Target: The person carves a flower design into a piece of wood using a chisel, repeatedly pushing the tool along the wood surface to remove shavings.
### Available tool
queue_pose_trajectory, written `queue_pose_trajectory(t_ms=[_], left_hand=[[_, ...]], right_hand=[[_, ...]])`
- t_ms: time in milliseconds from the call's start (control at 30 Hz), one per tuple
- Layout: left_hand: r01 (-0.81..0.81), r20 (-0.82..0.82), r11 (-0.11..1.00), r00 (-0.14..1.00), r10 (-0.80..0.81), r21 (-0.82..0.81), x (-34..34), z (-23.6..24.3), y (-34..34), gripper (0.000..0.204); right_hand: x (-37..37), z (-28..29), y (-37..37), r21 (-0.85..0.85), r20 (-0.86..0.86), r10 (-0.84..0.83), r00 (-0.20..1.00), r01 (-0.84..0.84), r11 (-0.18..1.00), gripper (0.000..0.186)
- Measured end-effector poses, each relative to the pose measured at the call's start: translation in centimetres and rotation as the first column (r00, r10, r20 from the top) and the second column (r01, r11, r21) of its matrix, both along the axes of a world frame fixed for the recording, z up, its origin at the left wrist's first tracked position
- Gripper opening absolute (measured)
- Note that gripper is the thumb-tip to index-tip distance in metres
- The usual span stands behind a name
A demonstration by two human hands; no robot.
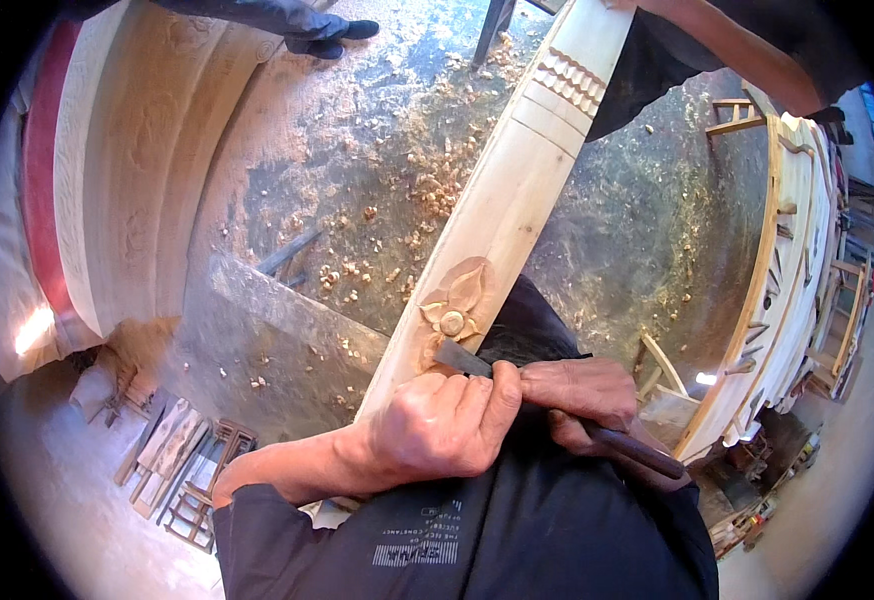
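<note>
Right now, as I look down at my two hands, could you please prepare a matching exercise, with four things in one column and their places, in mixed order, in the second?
Things
1. Grey flat-bladed chisel with dark handle
2. Carved wooden flower with round centre
3. Small, pale, curled wood shavings
4. Long, curved red strip

Places
A. Scattered on the grey floor
B. At the far left of the picture
C. Held by the left hand and right hand
D. On the long, pale wooden plank

Right pairs: 1-C, 2-D, 3-A, 4-B
</note>
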State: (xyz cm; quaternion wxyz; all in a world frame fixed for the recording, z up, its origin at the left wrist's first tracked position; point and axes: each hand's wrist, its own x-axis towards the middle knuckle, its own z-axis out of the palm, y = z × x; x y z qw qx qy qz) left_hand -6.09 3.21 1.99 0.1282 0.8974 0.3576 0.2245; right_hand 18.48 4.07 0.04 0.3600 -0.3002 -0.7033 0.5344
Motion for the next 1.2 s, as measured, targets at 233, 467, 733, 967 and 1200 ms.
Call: queue_pose_trajectory(t_ms=[233,467,733,967,1200], left_hand=[[-0.021,0.01,0.992,1.0,0.02,0.121,-0.1,0.4,-0.1,0.037],[0.097,0.07,0.995,0.993,-0.099,0.029,-0.2,0.6,-0.5,0.042],[0.024,0.132,0.999,0.991,-0.019,-0.035,-0.5,0.8,-0.4,0.042],[-0.011,0.19,0.997,0.982,0.025,-0.075,-0.5,0.6,0.1,0.039],[-0.03,0.195,0.995,0.98,0.048,-0.097,-0.4,0.4,-0.1,0.037]], right_hand=[[0.3,0.2,-1.0,-0.043,-0.012,-0.013,1.0,0.013,0.999,0.045],[0.5,3.6,-1.6,0.036,0.175,-0.088,0.981,0.083,0.996,0.042],[-0.5,4.9,0.2,0.047,0.244,-0.055,0.968,0.045,0.998,0.039],[-1.0,6.7,1.9,-0.017,0.333,0.011,0.943,-0.006,1.0,0.035],[-1.3,6.5,2.5,0.016,0.298,0.012,0.955,-0.018,1.0,0.037]])
